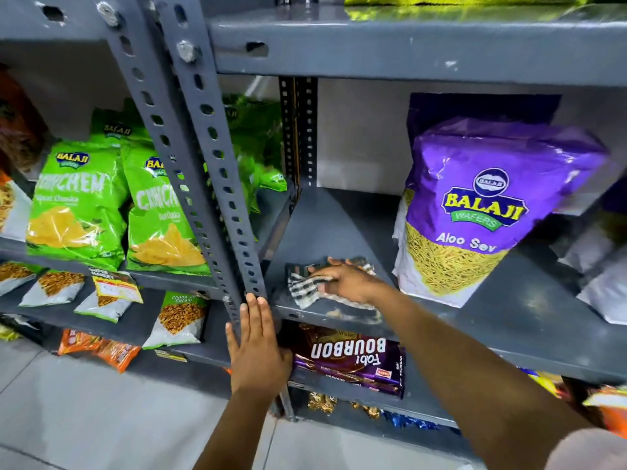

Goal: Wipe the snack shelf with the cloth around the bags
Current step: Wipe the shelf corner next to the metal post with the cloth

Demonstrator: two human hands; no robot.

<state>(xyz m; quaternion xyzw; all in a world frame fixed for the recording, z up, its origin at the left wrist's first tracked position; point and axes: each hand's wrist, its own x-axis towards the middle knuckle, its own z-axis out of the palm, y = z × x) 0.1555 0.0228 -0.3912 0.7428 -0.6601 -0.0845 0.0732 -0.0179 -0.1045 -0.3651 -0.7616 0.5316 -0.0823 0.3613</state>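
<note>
Head view looked down at a grey metal rack whose slotted upright post (217,184) split it into two bays. Its middle shelf (502,320) on the right bay was the widest thing in sight, its left part bare and its front edge scuffed. On that shelf stood a purple Aloo Sev bag (475,212), upright, well to the right of the wiping spot. Left of the post, two green chip bags (78,205) leaned side by side on the neighbouring shelf, with small white snack packets (101,293) lying on the tier below. A dark Bourbon biscuit pack (349,361) lay flat on the shelf beneath the wiped one. The right hand (349,283) lay palm down with fingers spread flat, pressing the checked cloth (315,286) against the shelf near the front left corner, just beside the post and apart from the purple bag. The left hand (258,351) rested open against the foot of the post, fingers straight and pointing up, gripping nothing.
</note>
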